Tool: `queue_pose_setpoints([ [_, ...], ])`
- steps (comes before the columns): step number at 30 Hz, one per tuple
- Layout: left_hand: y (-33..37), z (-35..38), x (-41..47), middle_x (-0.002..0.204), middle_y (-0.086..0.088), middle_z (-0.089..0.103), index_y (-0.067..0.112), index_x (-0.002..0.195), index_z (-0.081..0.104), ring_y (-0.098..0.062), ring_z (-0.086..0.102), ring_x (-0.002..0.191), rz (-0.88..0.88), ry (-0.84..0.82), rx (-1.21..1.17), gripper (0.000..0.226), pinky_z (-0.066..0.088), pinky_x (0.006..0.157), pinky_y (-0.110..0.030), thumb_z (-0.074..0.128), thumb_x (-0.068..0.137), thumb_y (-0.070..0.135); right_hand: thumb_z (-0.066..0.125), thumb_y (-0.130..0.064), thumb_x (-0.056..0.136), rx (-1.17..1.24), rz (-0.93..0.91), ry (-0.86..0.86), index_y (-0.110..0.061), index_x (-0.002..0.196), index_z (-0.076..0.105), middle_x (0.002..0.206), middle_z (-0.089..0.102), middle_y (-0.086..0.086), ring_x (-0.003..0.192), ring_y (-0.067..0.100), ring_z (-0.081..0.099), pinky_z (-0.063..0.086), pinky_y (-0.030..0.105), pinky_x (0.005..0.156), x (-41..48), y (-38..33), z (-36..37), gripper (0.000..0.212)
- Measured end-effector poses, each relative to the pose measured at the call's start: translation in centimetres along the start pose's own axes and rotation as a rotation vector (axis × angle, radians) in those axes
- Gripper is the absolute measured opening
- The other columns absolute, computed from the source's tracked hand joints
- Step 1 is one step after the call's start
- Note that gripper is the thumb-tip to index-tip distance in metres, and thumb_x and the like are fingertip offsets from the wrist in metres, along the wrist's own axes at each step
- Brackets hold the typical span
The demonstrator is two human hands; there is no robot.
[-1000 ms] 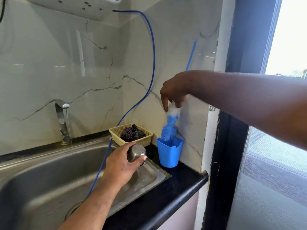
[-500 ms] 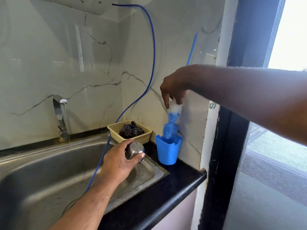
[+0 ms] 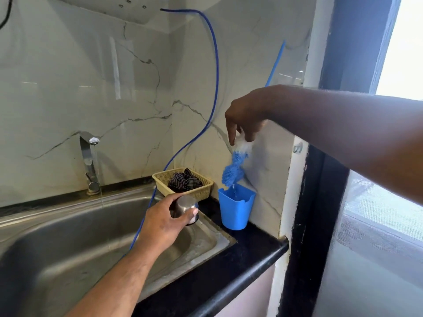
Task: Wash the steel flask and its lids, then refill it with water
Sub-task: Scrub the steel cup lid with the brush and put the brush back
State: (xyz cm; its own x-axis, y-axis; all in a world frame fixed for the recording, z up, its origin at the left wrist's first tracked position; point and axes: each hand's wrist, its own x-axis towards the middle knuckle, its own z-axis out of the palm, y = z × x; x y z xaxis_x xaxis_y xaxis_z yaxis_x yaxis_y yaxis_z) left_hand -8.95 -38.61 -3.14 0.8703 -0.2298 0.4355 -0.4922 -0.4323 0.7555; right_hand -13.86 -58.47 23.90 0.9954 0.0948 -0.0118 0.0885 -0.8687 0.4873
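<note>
The tap [image 3: 88, 161] runs well left of my left hand [image 3: 164, 225]; its fingers curl round the steel lid [image 3: 185, 205] over the sink [image 3: 217, 235] corner; right of them, my right hand [image 3: 247, 115] pinches the brush [image 3: 233, 170], which drips into the blue cup [image 3: 235, 209] below; I'd let it drain, then lift it straight up.

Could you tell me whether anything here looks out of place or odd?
The tap runs into the sink with nothing under it; the left hand holds the steel lid well clear of it. The right hand pinches a wet blue brush that drips into the blue cup below. A blue hose hangs down across the sink.
</note>
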Motion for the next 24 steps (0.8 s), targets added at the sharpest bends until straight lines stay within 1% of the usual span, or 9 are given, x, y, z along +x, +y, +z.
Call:
queue_pose_setpoints([
  [3,-0.9,-2.9,1.2,0.099,0.017,0.074,0.033,0.115,0.07,0.005,0.067,0.094,-0.107,0.06,-0.128,0.051,0.049,0.08,-0.012,0.079,0.074,0.063,0.072,-0.017,0.089,-0.082,-0.114,0.1,-0.044,0.128,0.068,0.121,0.067,-0.009,0.099,0.008,0.055,0.031,0.011,0.059,0.0,-0.4,-1.7,0.048],
  [6,-2.8,-7.4,1.7,0.094,0.008,0.078,0.024,0.11,0.074,-0.006,0.074,0.089,-0.209,0.101,-0.294,0.064,0.062,0.084,-0.038,0.083,0.066,0.07,0.072,-0.02,0.086,0.013,-0.212,0.29,-0.05,0.125,0.068,0.115,0.071,-0.013,0.098,0.006,0.058,0.04,0.016,0.063,0.7,-2.2,-3.5,0.049],
  [8,-4.2,-10.7,1.0,0.095,0.0,0.077,0.016,0.11,0.074,-0.01,0.074,0.087,-0.275,0.086,-0.38,0.061,0.064,0.079,-0.042,0.086,0.07,0.06,0.071,-0.024,0.087,0.082,-0.247,0.384,-0.053,0.125,0.066,0.111,0.069,-0.016,0.095,0.005,0.054,0.04,0.021,0.063,1.1,-4.8,-4.0,0.048],
  [10,-6.0,-13.7,-0.5,0.093,-0.003,0.077,0.014,0.106,0.076,-0.015,0.074,0.087,-0.296,0.103,-0.384,0.052,0.063,0.075,-0.037,0.087,0.073,0.052,0.072,-0.029,0.085,0.184,-0.289,0.435,-0.055,0.124,0.066,0.104,0.067,-0.018,0.093,0.005,0.052,0.043,0.026,0.072,2.3,-8.1,-3.8,0.047],
  [13,-9.0,-16.7,-2.5,0.074,0.009,0.073,0.014,0.093,0.073,-0.004,0.066,0.072,-0.274,0.192,-0.212,0.034,0.052,0.067,-0.015,0.086,0.073,0.038,0.076,-0.037,0.083,0.307,-0.347,0.422,-0.053,0.124,0.065,0.1,0.062,-0.02,0.1,0.008,0.058,0.05,0.031,0.083,4.9,-13.5,-2.1,0.046],
  [15,-11.0,-17.7,-3.0,0.076,0.008,0.074,0.013,0.098,0.071,-0.004,0.066,0.072,-0.311,0.231,-0.179,0.038,0.053,0.066,-0.016,0.091,0.071,0.03,0.077,-0.042,0.08,0.402,-0.366,0.42,-0.053,0.123,0.065,0.106,0.064,-0.02,0.104,0.009,0.057,0.052,0.035,0.087,6.9,-16.6,-0.5,0.045],
  [18,-13.1,-18.5,-2.6,0.086,0.005,0.076,0.021,0.103,0.068,-0.006,0.069,0.076,-0.333,0.251,-0.122,0.064,0.059,0.073,-0.028,0.098,0.056,0.052,0.076,-0.041,0.077,0.584,-0.398,0.42,-0.048,0.12,0.066,0.104,0.063,-0.017,0.1,0.01,0.059,0.054,0.037,0.088,9.9,-20.0,2.0,0.045],
  [22,-13.1,-18.0,-1.9,0.088,0.013,0.077,0.026,0.105,0.071,-0.002,0.071,0.081,-0.274,0.199,-0.08,0.043,0.055,0.074,-0.019,0.089,0.072,0.047,0.068,-0.04,0.065,0.733,-0.504,0.417,-0.043,0.111,0.065,0.092,0.061,-0.01,0.084,0.01,0.058,0.054,0.036,0.079,12.7,-22.4,5.8,0.046],
  [24,-13.4,-17.8,-1.8,0.092,0.009,0.077,0.027,0.111,0.07,-0.006,0.073,0.086,-0.268,0.169,-0.124,0.048,0.056,0.076,-0.025,0.089,0.073,0.048,0.064,-0.039,0.062,0.794,-0.526,0.432,-0.043,0.107,0.065,0.089,0.063,-0.013,0.08,0.004,0.058,0.05,0.03,0.075,13.5,-22.4,7.6,0.045],
])
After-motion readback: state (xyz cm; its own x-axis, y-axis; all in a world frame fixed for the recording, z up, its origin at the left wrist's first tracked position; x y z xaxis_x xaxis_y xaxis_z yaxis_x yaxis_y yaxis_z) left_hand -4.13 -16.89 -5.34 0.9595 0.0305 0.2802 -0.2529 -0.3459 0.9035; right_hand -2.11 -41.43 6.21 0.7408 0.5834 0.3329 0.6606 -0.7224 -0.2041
